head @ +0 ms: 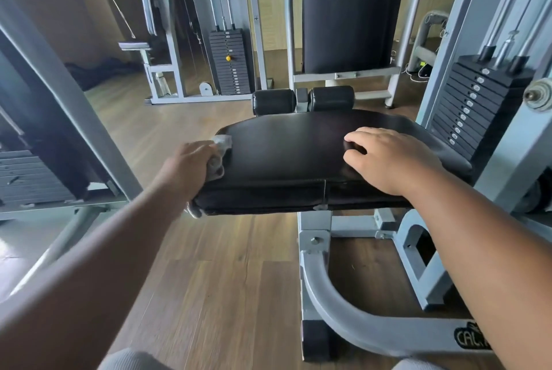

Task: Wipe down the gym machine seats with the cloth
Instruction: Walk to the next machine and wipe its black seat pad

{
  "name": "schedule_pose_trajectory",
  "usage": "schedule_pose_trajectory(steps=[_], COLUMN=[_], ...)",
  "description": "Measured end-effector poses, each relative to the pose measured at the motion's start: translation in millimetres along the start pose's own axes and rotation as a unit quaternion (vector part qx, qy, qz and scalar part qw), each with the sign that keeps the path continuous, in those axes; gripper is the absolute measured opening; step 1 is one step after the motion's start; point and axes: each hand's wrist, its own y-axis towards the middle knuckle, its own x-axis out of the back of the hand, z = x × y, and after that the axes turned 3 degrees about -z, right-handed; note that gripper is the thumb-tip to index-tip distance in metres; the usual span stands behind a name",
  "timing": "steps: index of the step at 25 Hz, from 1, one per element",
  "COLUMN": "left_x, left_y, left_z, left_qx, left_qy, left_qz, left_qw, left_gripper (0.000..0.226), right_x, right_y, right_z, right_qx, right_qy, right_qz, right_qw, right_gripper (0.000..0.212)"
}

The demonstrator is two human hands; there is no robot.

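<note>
The black seat (313,157) is lying crosswise in front of the person, its long axis running left to right, with the pale cloth (219,154) bunched at its left end. The left hand (191,166) is gripping that cloth, pressing it on the pad's left edge. The right hand (388,157) is resting on the seat's right half, fingers loosely bent and holding nothing, so the unwiped stretch is probably lying rightward from the cloth, towards the bracing hand

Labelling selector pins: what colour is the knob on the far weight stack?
Yellow knob, on the far weight stack; head view.
</note>
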Motion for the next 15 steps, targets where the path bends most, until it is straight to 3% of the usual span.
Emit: schedule_pose_trajectory(steps=[3, 6, 8, 9, 12, 15], left_x=[4.8, -7.3, -19.8, -28.6, -73.0, -114.6], left_y=[-30.1, -48.6, -48.5, -50.1, -66.2, -89.7], left_z=[29.2, 39.2, 43.2, 41.7, 21.6, -9.6], left_qx=[-0.195, -0.414, -0.478, -0.488, -0.479, -0.468], left_qy=[0.095, 0.289, 0.380, 0.405, 0.431, 0.385], left_qz=[-0.053, -0.069, -0.078, -0.085, -0.082, -0.010], left_qw=[0.975, 0.861, 0.788, 0.768, 0.760, 0.795], left_gripper=[0.041, 0.042, 0.044, 0.045, 0.049, 0.051], right_x=[0.6, 2.3, 3.0, 2.8, 3.4, 2.9], right_y=[-1.3, -3.6, -3.1, -2.9, -1.5, 3.7], right_z=[0.5, 1.1, 1.3, 1.2, -2.3, -8.8], right_qx=[-0.004, -0.006, -0.012, -0.015, -0.045, -0.078], right_qy=[-0.008, -0.012, -0.011, -0.001, 0.053, 0.153], right_qz=[0.001, 0.012, 0.018, 0.016, 0.014, 0.025], right_qw=[1.000, 1.000, 1.000, 1.000, 0.997, 0.985], right_gripper=[0.031, 0.035, 0.038, 0.039, 0.039, 0.040])
